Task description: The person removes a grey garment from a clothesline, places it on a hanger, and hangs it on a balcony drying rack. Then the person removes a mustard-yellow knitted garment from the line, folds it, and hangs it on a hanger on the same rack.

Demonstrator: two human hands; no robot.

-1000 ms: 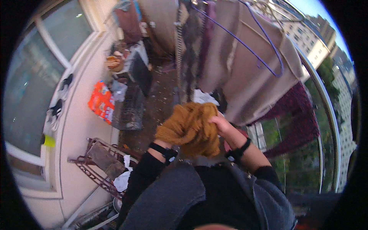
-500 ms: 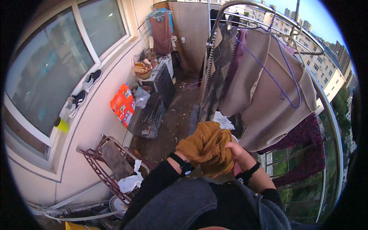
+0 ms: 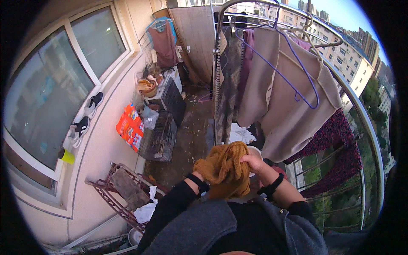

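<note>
While a curved metal balcony railing [image 3: 369, 127] bounds the scene from 1 to 4 o'clock, a beige knitted garment on a purple wire hanger [image 3: 289, 106] is seen hanging at 1 o'clock from a grey metal drying rack [image 3: 221, 25]. At 10 o'clock a large glazed window [image 3: 51, 85] is set in the cream wall. A bunched mustard-yellow knitted garment [image 3: 225, 170] is held just below centre, at 6 o'clock. It is gripped by the right hand [image 3: 254, 161], fingers closed into the wool. The left hand [image 3: 203, 171] is buried under it; its grip cannot be told.
</note>
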